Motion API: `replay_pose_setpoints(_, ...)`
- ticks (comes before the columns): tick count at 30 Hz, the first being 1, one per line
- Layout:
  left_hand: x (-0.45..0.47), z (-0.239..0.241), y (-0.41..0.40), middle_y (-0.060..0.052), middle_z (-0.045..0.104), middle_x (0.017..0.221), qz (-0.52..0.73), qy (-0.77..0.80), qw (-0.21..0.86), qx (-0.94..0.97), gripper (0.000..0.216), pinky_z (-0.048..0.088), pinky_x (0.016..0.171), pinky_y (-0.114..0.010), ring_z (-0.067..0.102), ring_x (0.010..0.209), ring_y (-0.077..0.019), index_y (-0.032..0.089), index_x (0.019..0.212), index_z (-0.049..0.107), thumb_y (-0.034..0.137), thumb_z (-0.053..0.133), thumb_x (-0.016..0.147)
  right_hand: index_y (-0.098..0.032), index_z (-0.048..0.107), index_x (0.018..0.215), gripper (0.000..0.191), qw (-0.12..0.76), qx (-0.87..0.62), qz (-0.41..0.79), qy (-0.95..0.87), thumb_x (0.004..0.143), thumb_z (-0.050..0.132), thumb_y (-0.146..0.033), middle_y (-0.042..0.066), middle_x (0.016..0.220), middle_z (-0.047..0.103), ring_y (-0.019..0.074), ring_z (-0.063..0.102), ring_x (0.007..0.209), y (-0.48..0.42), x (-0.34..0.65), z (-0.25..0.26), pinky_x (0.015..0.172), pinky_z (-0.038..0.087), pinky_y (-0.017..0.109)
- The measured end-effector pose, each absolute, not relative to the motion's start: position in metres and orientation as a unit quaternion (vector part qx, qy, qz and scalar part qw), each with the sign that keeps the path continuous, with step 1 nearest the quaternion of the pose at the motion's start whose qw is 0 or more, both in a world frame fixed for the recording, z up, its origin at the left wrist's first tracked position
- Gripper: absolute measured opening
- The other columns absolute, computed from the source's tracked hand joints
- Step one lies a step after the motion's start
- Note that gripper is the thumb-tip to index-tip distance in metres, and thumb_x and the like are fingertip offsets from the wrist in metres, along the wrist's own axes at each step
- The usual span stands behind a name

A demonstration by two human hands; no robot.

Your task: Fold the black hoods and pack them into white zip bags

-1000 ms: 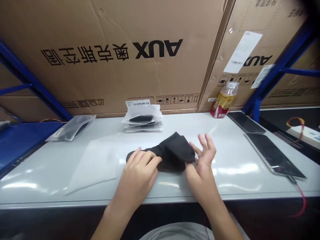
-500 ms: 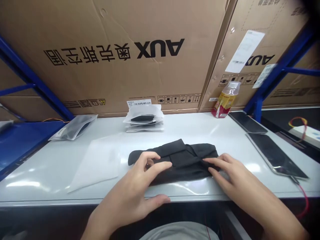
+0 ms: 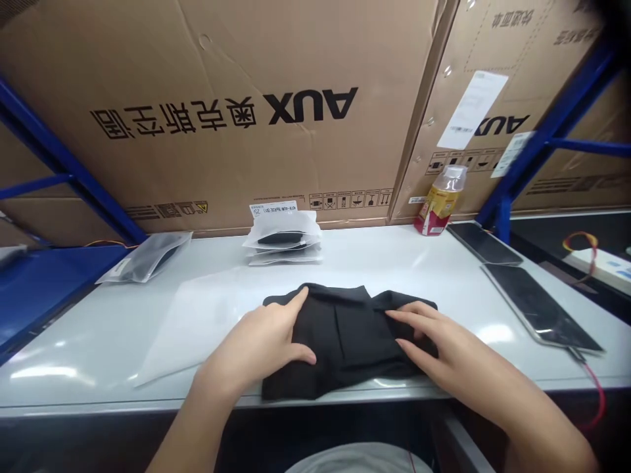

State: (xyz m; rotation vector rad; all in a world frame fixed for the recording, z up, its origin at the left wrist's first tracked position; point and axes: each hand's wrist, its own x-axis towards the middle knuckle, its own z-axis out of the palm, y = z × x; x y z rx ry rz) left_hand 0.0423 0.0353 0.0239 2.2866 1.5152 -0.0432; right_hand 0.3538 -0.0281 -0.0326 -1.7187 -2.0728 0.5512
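A black piece of cloth (image 3: pixel 362 338), partly folded and with a seam down its middle, lies near the table's front edge. My left hand (image 3: pixel 263 345) rests on its left part, index finger stretched to the upper edge and thumb spread lower down. On the right part lies my right hand (image 3: pixel 428 335), its index finger and thumb apart and touching the fabric. Its other fingers are partly hidden. A flat translucent bag (image 3: pixel 182 335) lies to the left of the cloth.
Behind the cloth sits a stack of packed white bags (image 3: pixel 283 240), with another filled bag (image 3: pixel 148 256) to its left. A drink bottle (image 3: pixel 441 200) stands at the back right, near two phones (image 3: pixel 537 305), one cabled. Large cartons (image 3: pixel 221 164) and blue rack posts (image 3: pixel 527 157) close off the back.
The cloth has been spread lower toward the front edge. My left hand has moved from above it down onto its left part. My right hand has shifted slightly left along it.
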Motion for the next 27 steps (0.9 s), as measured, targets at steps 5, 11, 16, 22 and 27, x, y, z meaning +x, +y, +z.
replay_pose_setpoints(5,0.054,0.019,0.036,-0.014,0.064,0.146,0.07,0.516,0.103,0.847,0.092,0.053,0.102,-0.045,0.062,0.132,-0.0353,0.025,0.17,0.023,0.066,0.061,0.097,-0.032,0.05,0.158,0.064,0.198,-0.639,0.134,-0.731,0.1,0.058,-0.055,0.008,0.165,0.047,0.0362,0.042,0.153,-0.032,0.36,-0.04,0.119,0.046,0.06)
replay_pose_setpoints(11,0.062,-0.016,0.024,-0.008,0.014,0.177,0.019,0.44,0.16,0.884,0.103,0.018,0.129,-0.066,0.006,0.164,-0.0406,0.028,0.17,0.024,0.085,0.055,0.089,-0.039,0.062,0.146,0.045,0.271,-0.601,0.166,-0.733,0.106,0.049,-0.054,0.002,0.161,0.053,0.0297,0.048,0.15,-0.035,0.348,-0.022,0.122,0.043,0.057)
replay_pose_setpoints(16,0.063,-0.029,0.021,-0.009,0.01,0.177,0.03,0.437,0.148,0.887,0.107,0.015,0.128,-0.07,0.003,0.163,-0.0403,0.027,0.17,0.02,0.088,0.051,0.088,-0.04,0.053,0.154,0.046,0.267,-0.555,0.101,-0.781,0.109,0.045,-0.041,-0.005,0.172,0.034,0.0273,0.026,0.162,-0.033,0.308,-0.019,0.128,0.036,0.055)
replay_pose_setpoints(22,0.041,0.0,0.047,-0.001,0.053,0.161,0.031,0.42,0.075,0.904,0.052,0.048,0.116,-0.046,0.053,0.147,-0.0297,0.034,0.156,0.053,0.055,0.047,0.108,-0.027,0.037,0.165,0.055,0.118,-0.568,0.161,-0.799,0.112,0.031,-0.04,-0.001,0.172,0.028,0.0285,0.021,0.162,-0.029,0.285,-0.04,0.13,0.026,0.059)
replay_pose_setpoints(27,0.018,0.043,0.116,-0.01,0.061,0.152,0.112,0.514,-0.098,0.845,0.048,0.049,0.106,-0.049,0.059,0.136,-0.038,0.026,0.152,0.055,0.04,0.052,0.106,-0.03,0.037,0.164,0.054,0.146,-0.567,0.173,-0.792,0.112,0.033,-0.041,0.0,0.172,0.03,0.0282,0.022,0.161,-0.031,0.29,-0.039,0.13,0.026,0.059)
